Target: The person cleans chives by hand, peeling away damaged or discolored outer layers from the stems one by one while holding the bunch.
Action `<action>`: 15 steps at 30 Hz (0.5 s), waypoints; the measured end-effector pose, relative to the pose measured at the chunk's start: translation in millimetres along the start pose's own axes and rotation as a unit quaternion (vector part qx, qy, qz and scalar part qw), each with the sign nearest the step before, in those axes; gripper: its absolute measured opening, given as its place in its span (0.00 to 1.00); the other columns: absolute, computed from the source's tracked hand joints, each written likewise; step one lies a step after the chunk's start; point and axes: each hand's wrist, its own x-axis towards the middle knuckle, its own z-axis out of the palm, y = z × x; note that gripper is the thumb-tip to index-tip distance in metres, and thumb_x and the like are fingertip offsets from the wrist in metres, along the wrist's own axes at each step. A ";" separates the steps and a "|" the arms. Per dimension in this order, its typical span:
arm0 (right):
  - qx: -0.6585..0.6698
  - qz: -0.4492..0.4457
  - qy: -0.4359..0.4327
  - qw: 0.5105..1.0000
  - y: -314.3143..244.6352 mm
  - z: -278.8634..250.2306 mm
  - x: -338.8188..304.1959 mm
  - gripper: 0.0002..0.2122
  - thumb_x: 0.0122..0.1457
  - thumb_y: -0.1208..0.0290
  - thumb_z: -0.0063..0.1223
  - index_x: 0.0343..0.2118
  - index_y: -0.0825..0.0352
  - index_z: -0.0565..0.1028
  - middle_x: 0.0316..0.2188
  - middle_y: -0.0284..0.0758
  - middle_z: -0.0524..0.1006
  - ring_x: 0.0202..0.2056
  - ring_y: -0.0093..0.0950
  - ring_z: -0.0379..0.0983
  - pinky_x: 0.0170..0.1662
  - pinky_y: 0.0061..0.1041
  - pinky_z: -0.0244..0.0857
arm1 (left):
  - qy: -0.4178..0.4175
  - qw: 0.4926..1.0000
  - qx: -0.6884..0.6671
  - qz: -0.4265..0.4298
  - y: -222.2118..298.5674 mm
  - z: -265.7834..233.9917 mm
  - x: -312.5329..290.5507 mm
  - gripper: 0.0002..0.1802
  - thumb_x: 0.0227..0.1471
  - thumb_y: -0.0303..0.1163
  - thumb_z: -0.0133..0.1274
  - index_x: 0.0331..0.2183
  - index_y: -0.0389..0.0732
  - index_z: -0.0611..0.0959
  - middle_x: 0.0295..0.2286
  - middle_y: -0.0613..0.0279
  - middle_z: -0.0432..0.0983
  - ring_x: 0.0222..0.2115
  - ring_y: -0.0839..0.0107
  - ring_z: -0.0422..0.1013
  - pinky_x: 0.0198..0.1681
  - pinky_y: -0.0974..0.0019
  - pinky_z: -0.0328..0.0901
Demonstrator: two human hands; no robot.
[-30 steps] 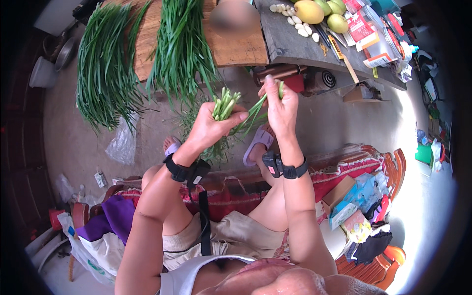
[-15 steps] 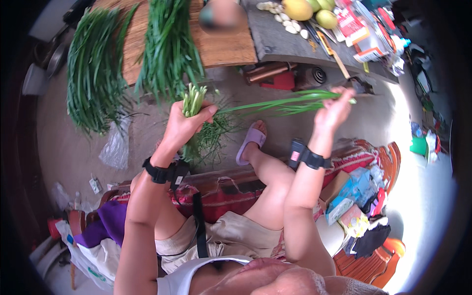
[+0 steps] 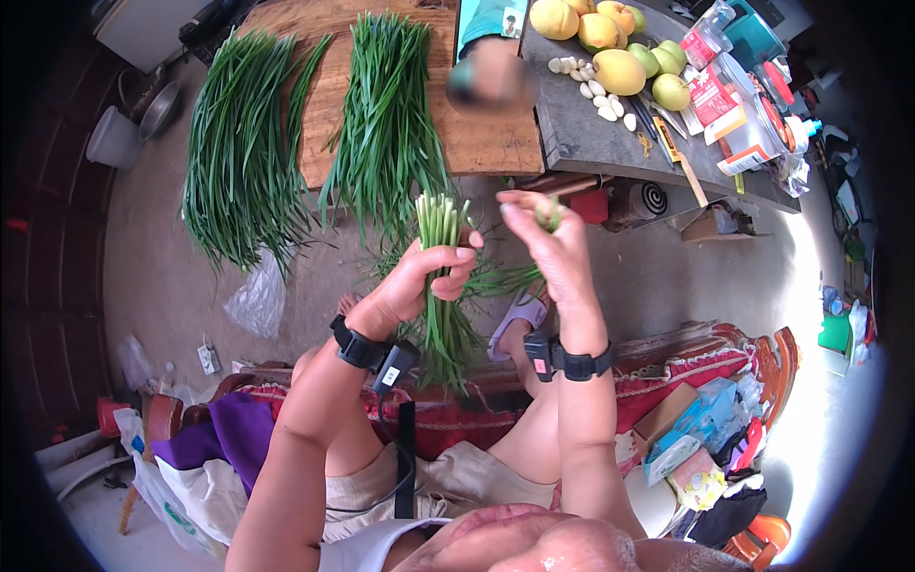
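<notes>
A bunch of garlic chives stands upright in my left hand, pale cut stems at the top and green leaves hanging below. The fingers are wrapped round it. Just to its right is my right hand, with a few loose chives in its grip; their leaves trail out toward the bunch and a bit of green shows at the fingers. Beyond my hands, two big piles of chives, one at the left and one nearer the middle, lie across the wooden board and hang over its front edge.
The grey tabletop at the right bears yellow and green fruit, garlic cloves, a knife and jars. A screen stands on the board. Chive scraps and a plastic bag lie on the floor.
My right hand has come in from the far right, bringing its chives close beside the bunch in my left hand. The whole view has shifted, so the table sits further right and lower.
</notes>
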 end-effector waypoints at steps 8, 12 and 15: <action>0.044 -0.032 -0.017 0.998 7.8 29.9 4.4 0.11 0.60 0.66 0.55 0.35 0.72 0.76 0.24 0.25 0.74 0.25 0.12 0.64 0.31 0.15 0.61 | 0.045 0.996 0.080 0.013 3.4 7.6 -0.9 0.16 0.55 0.36 0.51 0.41 0.36 0.73 0.22 0.67 0.69 0.17 0.79 0.62 0.20 0.75 0.58; -0.036 -0.097 0.038 0.994 16.7 27.3 7.9 0.12 0.62 0.64 0.51 0.32 0.70 0.76 0.23 0.24 0.73 0.26 0.12 0.63 0.31 0.16 0.59 | 0.110 0.992 0.043 0.034 2.1 2.3 1.9 0.16 0.59 0.37 0.49 0.40 0.33 0.76 0.31 0.58 0.77 0.27 0.73 0.73 0.30 0.71 0.69; -0.033 -0.113 0.078 0.990 11.6 22.6 10.0 0.13 0.64 0.63 0.48 0.31 0.69 0.74 0.23 0.23 0.70 0.26 0.12 0.60 0.30 0.16 0.56 | 0.144 0.988 0.019 0.062 -2.0 -0.4 3.6 0.14 0.58 0.39 0.49 0.35 0.37 0.76 0.35 0.53 0.78 0.36 0.66 0.75 0.36 0.64 0.72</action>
